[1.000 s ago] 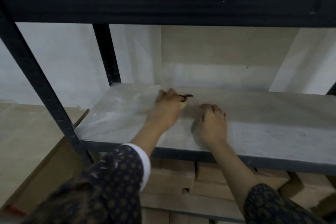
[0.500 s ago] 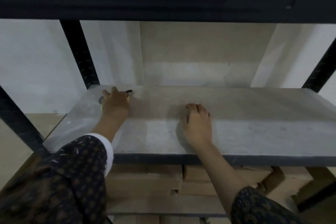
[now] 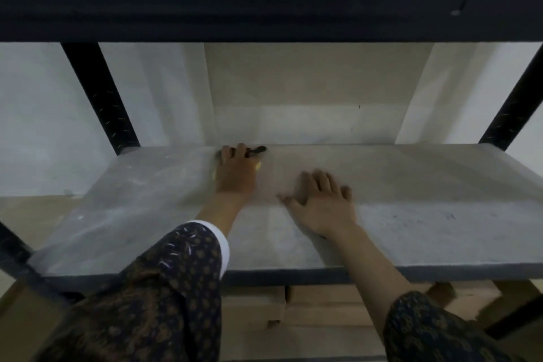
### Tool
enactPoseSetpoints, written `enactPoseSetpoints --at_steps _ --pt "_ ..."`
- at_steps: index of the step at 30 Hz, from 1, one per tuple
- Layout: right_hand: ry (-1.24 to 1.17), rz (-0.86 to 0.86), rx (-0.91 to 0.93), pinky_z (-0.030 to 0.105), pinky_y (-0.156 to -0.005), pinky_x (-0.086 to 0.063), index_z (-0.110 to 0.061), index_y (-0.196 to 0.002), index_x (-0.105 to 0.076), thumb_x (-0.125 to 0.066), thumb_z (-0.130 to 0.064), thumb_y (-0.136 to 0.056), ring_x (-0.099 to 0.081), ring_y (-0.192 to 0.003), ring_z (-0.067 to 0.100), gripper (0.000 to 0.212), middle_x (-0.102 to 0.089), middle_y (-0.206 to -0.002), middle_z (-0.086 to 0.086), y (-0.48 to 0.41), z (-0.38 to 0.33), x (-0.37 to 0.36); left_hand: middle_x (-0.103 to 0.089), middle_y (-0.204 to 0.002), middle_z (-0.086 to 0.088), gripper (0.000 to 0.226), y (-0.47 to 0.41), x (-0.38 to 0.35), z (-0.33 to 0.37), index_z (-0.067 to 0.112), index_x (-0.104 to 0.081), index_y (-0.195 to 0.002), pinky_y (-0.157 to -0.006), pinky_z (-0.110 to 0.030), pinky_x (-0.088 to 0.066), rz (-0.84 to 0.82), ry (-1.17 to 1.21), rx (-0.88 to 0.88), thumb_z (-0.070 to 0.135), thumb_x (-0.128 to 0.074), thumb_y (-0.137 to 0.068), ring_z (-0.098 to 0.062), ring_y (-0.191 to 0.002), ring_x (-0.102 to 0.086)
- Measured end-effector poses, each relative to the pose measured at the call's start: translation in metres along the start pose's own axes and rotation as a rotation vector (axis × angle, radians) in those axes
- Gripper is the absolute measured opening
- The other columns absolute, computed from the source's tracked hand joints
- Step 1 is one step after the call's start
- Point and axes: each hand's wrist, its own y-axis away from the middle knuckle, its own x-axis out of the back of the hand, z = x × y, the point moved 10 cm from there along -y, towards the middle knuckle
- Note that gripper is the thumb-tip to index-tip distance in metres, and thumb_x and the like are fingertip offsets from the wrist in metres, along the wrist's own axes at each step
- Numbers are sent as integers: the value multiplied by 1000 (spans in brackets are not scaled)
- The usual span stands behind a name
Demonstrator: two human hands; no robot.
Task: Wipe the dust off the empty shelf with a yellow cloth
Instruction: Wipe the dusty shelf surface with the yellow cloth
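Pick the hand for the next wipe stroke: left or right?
Left. The left hand is on the yellow cloth near the back of the shelf; the right hand lies flat and open on the board, with no cloth.

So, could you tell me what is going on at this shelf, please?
A person is wiping a bare, dusty shelf in a dark rack. Their left hand holds a yellow cloth against the board near its back edge; only slivers of the cloth show beside the hand. The right hand lies flat on the shelf beside it, fingers spread, holding nothing. Cardboard boxes sit on the level below.
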Motion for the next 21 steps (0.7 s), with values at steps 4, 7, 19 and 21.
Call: enactPoseSetpoints --at_steps 4,7,19,21 --pt "5 -18 12 54 -117 -7 -24 -152 -8 -17 -76 -84 2 -149 22 86 -2 -161 2 1 0 -3 -40 -129 -16 48 -7 7 -62 31 -47 -135 -100 -53 -36 12 -74 166 12 -31 -94 -43 -112 -36" --pt "-9 -9 18 54 -117 -7 -25 -151 -10 -18 -75 -85 2 -149 22 84 -3 -161 2 3 1 -2 -43 -123 -19 39 -13 17 -73 14 -54 -129 -100 -55 -37 2 -7 331 9 -38 -94 -43 -116 -36" --pt "-20 55 9 53 -114 -16 -25 -145 -25 -28 -74 -81 -13 -146 24 80 -19 -157 4 0 1 8 -47 -127 -8 40 -29 -8 49 27 -58 -126 -94 -43 -35 22 -19 -142 13 -43 -91 -36 -115 -39" --pt "-36 49 20 54 -114 -14 -26 -146 -24 -27 -75 -81 -10 -147 22 81 -17 -158 3 -1 1 7 -48 -123 -14 38 -35 -2 8 24 -60 -122 -92 -44 -38 36 -73 -34 11 -41 -92 -38 -110 -41"
